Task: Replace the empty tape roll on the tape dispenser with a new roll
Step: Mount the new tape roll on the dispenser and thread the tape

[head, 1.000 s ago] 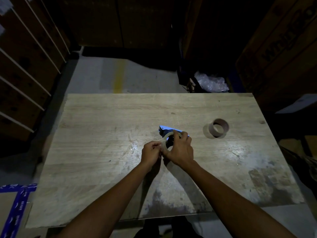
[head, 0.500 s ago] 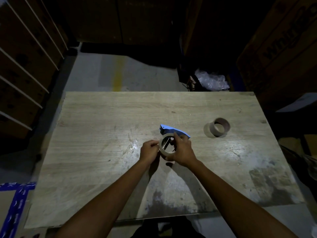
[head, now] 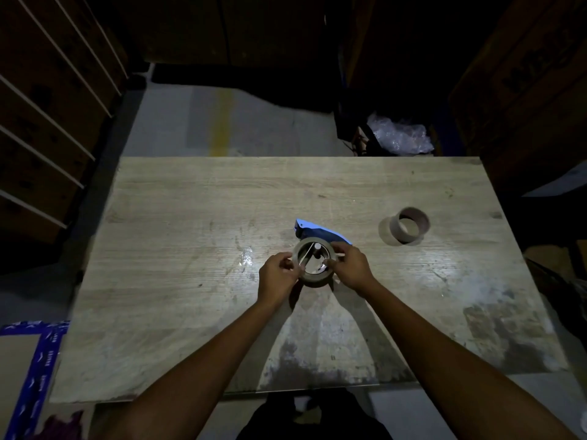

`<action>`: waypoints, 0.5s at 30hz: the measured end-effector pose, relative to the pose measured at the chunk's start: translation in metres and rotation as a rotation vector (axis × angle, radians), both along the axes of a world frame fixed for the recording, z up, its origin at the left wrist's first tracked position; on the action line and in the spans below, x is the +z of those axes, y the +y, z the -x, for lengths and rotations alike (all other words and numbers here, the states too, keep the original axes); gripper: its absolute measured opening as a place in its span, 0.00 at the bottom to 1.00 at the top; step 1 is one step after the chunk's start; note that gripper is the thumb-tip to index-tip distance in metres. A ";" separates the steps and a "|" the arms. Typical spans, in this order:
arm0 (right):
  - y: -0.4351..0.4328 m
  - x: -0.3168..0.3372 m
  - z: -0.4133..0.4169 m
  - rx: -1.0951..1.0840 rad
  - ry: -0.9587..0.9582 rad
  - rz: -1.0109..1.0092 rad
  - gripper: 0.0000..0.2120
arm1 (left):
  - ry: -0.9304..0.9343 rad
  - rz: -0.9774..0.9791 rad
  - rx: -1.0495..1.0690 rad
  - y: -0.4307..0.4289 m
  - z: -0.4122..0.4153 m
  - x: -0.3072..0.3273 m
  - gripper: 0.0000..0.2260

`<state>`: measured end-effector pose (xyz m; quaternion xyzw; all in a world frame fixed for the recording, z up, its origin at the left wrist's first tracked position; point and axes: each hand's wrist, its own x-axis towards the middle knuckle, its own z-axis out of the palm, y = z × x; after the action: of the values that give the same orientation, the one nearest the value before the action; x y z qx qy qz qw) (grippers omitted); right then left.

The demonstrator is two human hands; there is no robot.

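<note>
A roll of tape (head: 314,278) lies flat at the middle of the wooden table (head: 178,217), its open centre facing up. Inside the ring I see metal parts and a small white post. The blue tape dispenser (head: 320,234) sticks out behind the roll, mostly hidden by it. My left hand (head: 276,276) pinches the roll's left rim. My right hand (head: 351,266) grips its right rim, fingers over the edge. An empty brown cardboard core (head: 409,225) stands apart on the table to the right.
A crumpled clear plastic bag (head: 397,134) lies on the floor beyond the table's far edge. Dark cardboard boxes (head: 524,77) rise at the right, shelving with white rails (head: 47,100) at the left. A blue-taped carton (head: 28,369) sits at the lower left.
The roll has turned from tilted on edge to lying flat over the dispenser. Both hands have shifted to opposite sides of its rim.
</note>
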<state>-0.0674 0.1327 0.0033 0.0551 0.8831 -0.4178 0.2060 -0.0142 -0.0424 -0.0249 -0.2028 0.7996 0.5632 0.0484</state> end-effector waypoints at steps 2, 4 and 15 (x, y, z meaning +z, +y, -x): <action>-0.001 0.002 0.001 0.033 -0.010 0.009 0.21 | 0.012 0.012 -0.024 0.001 -0.002 -0.001 0.10; -0.001 0.005 0.000 0.099 -0.030 0.012 0.27 | -0.005 -0.014 -0.031 -0.001 -0.002 -0.006 0.12; 0.005 -0.015 0.013 0.424 0.008 -0.146 0.60 | 0.011 -0.041 0.208 0.013 -0.010 -0.019 0.07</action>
<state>-0.0802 0.1375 -0.0118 -0.1189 0.9037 -0.3003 0.2812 -0.0044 -0.0298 -0.0440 -0.2803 0.7630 0.5824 -0.0107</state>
